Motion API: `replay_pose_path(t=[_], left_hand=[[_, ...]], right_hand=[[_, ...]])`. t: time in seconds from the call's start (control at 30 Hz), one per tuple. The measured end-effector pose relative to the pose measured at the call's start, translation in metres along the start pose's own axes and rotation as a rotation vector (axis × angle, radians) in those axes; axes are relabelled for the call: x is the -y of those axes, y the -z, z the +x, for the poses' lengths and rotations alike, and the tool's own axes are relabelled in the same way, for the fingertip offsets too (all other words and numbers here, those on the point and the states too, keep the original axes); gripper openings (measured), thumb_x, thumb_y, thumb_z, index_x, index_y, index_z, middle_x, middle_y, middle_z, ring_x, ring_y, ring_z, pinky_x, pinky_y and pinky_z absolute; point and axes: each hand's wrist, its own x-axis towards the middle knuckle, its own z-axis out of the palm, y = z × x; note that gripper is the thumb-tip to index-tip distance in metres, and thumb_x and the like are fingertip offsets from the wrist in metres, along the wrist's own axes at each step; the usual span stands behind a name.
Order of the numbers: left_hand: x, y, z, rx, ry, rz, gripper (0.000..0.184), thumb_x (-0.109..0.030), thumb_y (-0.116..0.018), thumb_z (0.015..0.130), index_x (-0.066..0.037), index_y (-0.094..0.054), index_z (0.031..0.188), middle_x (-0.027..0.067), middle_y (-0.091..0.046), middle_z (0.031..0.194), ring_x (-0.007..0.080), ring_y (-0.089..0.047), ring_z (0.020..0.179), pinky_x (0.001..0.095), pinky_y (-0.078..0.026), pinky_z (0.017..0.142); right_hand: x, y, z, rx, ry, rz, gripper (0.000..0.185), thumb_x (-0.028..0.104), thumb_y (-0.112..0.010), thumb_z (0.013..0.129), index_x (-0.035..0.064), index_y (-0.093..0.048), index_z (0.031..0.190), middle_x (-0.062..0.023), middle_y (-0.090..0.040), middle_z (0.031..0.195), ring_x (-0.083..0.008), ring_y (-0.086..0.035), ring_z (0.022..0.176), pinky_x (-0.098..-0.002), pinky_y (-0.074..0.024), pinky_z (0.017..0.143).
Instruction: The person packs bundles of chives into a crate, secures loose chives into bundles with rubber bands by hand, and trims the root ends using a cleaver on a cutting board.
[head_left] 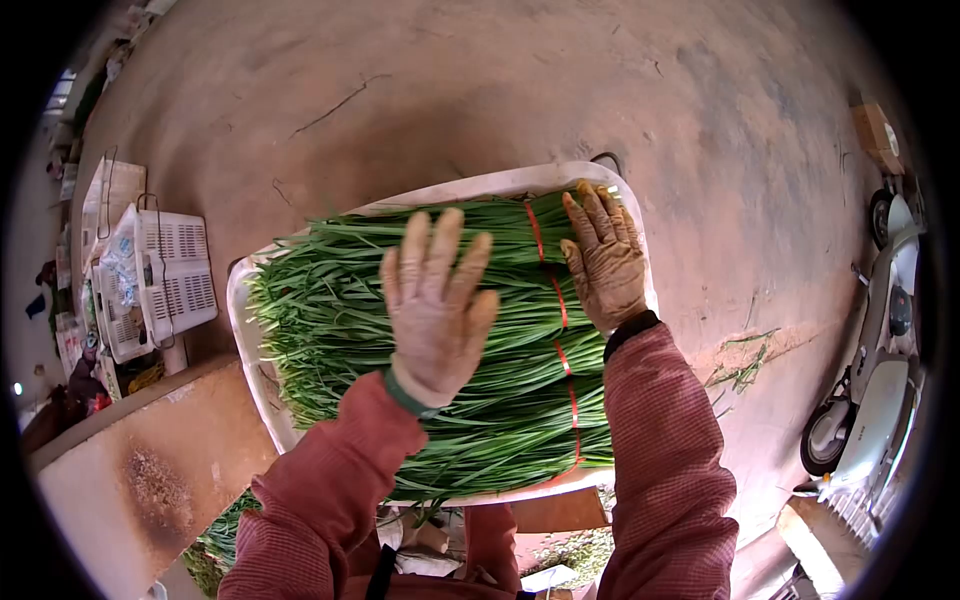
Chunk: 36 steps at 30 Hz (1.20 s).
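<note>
Long green garlic chives [340, 300] lie side by side in a white plastic crate [238, 300], tied in bundles by red bands [561, 300] near their right ends. My left hand [437, 310], in a stained, thin glove, is over the middle of the chives with its fingers spread; whether it touches them I cannot tell. At the crate's upper right, my right hand [608, 260], gloved too, lies flat against the bundle ends with its fingers stretched out. Neither hand grips anything.
White perforated crates [180, 270] stand at the left, near a brown board [160, 470]. A scooter [880, 370] is parked at the right below a cardboard box [878, 138]. Loose green scraps [745, 365] lie on the floor [500, 90]. More greens [215, 540] show at lower left.
</note>
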Motion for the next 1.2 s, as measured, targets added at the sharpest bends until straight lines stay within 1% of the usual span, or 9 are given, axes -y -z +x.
replay_pose_path(t=[0.1, 0.2, 0.5, 0.77, 0.83, 0.93, 1.0, 1.07, 1.2], left_hand=[[0.025, -0.081, 0.021, 0.181, 0.115, 0.123, 0.051, -0.037, -0.038, 0.088, -0.009, -0.036, 0.131, 0.0032, -0.026, 0.141, 0.0228, -0.018, 0.132, 0.043, -0.011, 0.105], [0.045, -0.079, 0.008, 0.193, 0.098, 0.122, 0.052, -0.037, -0.039, 0.088, -0.009, -0.034, 0.131, 0.0031, -0.025, 0.141, 0.0231, -0.022, 0.129, 0.0433, -0.013, 0.104], [0.059, -0.103, 0.007, -0.005, 0.043, 0.01, 0.051, -0.028, -0.05, 0.077, -0.01, -0.043, 0.124, 0.0041, -0.033, 0.134, 0.0233, -0.033, 0.119, 0.0429, -0.023, 0.097], [0.062, -0.1, 0.007, -0.097, 0.026, -0.104, 0.046, -0.03, -0.049, 0.082, -0.009, -0.044, 0.123, 0.0031, -0.037, 0.129, 0.0214, -0.035, 0.117, 0.0416, -0.022, 0.098], [0.073, -0.089, 0.001, 0.095, -0.034, -0.204, 0.06, -0.047, -0.035, 0.088, -0.006, -0.032, 0.132, 0.0096, -0.028, 0.138, 0.0265, -0.025, 0.127, 0.0452, -0.012, 0.104], [0.077, -0.017, -0.039, 0.262, -0.096, -0.286, 0.08, -0.062, -0.028, 0.084, -0.007, -0.01, 0.139, 0.0168, -0.014, 0.143, 0.033, -0.008, 0.133, 0.0526, -0.005, 0.104], [0.07, 0.01, -0.098, 0.449, -0.232, -0.317, 0.097, -0.074, -0.031, 0.075, -0.007, -0.003, 0.139, 0.0206, -0.008, 0.143, 0.037, -0.004, 0.133, 0.0561, -0.002, 0.103], [0.062, 0.021, -0.167, 0.673, -0.281, -0.295, 0.112, -0.083, -0.038, 0.061, -0.006, -0.012, 0.139, 0.0215, -0.009, 0.143, 0.0423, -0.003, 0.131, 0.0602, -0.008, 0.1], [0.079, 0.026, -0.259, 0.69, -0.276, -0.173, 0.113, -0.072, -0.059, 0.052, -0.011, -0.019, 0.139, 0.0098, -0.006, 0.146, 0.0387, 0.0, 0.132, 0.0602, -0.008, 0.1]], right_hand=[[-0.006, -0.051, 0.006, 0.047, -0.072, 0.047, 0.047, 0.033, -0.039, 0.09, 0.0105, -0.036, 0.131, -0.0061, -0.036, 0.135, -0.0239, -0.03, 0.126, -0.0384, -0.0185, 0.106], [-0.006, -0.055, 0.003, 0.028, -0.093, 0.096, 0.046, 0.033, -0.04, 0.09, 0.0108, -0.039, 0.129, -0.0055, -0.039, 0.133, -0.0229, -0.031, 0.126, -0.04, -0.0187, 0.106], [-0.014, -0.072, 0.003, -0.027, -0.068, 0.065, 0.045, 0.031, -0.043, 0.088, 0.0114, -0.042, 0.128, -0.0054, -0.041, 0.13, -0.0261, -0.034, 0.123, -0.0435, -0.02, 0.103], [0.01, -0.037, -0.004, -0.103, -0.054, 0.182, 0.044, 0.033, -0.042, 0.09, 0.0117, -0.042, 0.128, -0.0094, -0.039, 0.133, -0.0305, -0.032, 0.124, -0.0408, -0.0207, 0.105], [0.054, -0.002, -0.037, -0.024, -0.05, -0.071, 0.049, 0.042, -0.034, 0.091, 0.0145, -0.039, 0.131, -0.0079, -0.033, 0.138, -0.03, -0.027, 0.127, -0.0422, -0.0186, 0.105], [0.115, 0.002, -0.127, 0.113, -0.063, 0.109, 0.054, 0.049, -0.029, 0.09, 0.0175, -0.037, 0.133, -0.0064, -0.03, 0.14, -0.028, -0.024, 0.129, -0.0458, -0.0152, 0.105], [0.155, -0.011, -0.171, 0.234, -0.035, 0.154, 0.054, 0.049, -0.03, 0.09, 0.0173, -0.036, 0.133, -0.0066, -0.031, 0.139, -0.028, -0.024, 0.129, -0.0473, -0.0142, 0.105], [0.183, -0.037, -0.192, 0.221, -0.004, 0.082, 0.055, 0.048, -0.032, 0.089, 0.0164, -0.033, 0.134, -0.0074, -0.028, 0.14, -0.0289, -0.024, 0.129, -0.0481, -0.0137, 0.104], [0.185, -0.076, -0.206, 0.07, 0.047, -0.14, 0.056, 0.043, -0.039, 0.086, 0.0155, -0.03, 0.135, -0.0107, -0.024, 0.141, -0.0319, -0.024, 0.128, -0.0509, -0.0119, 0.104]])
